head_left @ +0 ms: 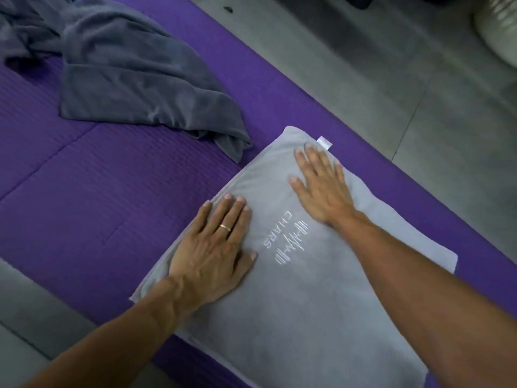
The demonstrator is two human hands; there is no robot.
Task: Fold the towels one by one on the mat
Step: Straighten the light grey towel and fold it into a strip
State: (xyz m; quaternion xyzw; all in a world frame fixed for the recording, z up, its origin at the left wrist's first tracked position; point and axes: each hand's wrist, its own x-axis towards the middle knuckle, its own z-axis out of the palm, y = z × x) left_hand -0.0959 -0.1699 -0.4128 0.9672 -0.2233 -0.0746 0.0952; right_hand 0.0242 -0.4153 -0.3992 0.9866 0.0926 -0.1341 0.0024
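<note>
A light grey towel (302,298) with white embroidered lettering lies folded into a rectangle on the purple mat (92,186). My left hand (215,250) rests flat on its left edge, fingers spread, a ring on one finger. My right hand (321,186) presses flat on the towel's far part, near a small white tag (324,142) at the corner. Neither hand grips anything. A dark grey towel (134,71) lies crumpled on the mat at the far left, apart from both hands.
The mat sits on a grey tiled floor (419,93) that shows to the right and at the lower left. A pale rounded object (500,32) stands at the top right corner, off the mat.
</note>
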